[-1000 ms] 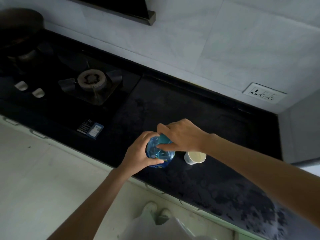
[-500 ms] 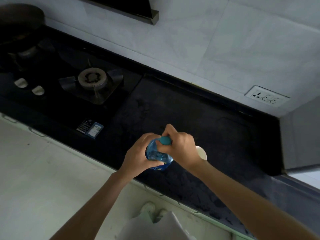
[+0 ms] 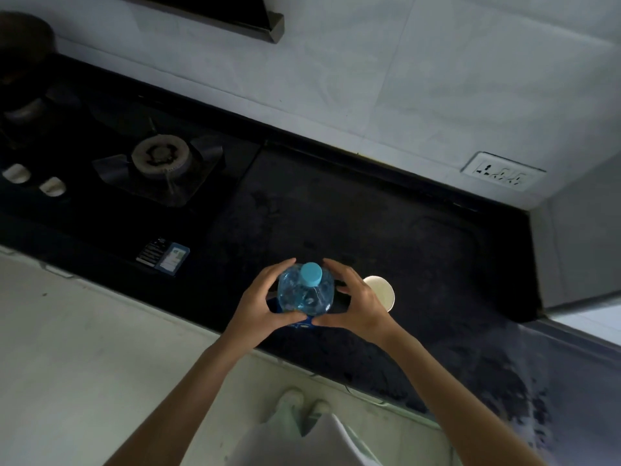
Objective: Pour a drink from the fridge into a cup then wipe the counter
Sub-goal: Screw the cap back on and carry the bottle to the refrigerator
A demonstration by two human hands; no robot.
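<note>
A clear blue water bottle (image 3: pixel 304 297) with a light blue cap (image 3: pixel 311 274) stands upright on the black counter (image 3: pixel 420 264) near its front edge. My left hand (image 3: pixel 260 304) wraps its left side, thumb at the front. My right hand (image 3: pixel 356 304) cups its right side, fingers spread around the shoulder, thumb at the front. The cap is on and neither hand touches it. A white paper cup (image 3: pixel 381 292) stands upright just right of the bottle, partly hidden behind my right hand.
A gas hob with a burner (image 3: pixel 161 159) and two white knobs (image 3: pixel 33 179) fills the counter's left half. A dark pot (image 3: pixel 23 45) sits at far left. A wall socket (image 3: pixel 502 171) is at the back right. A light wall block (image 3: pixel 584 250) bounds the counter's right end.
My right hand has come off the cap and dropped to the bottle's right side. The cap is now fully visible. The left hand keeps its hold on the bottle.
</note>
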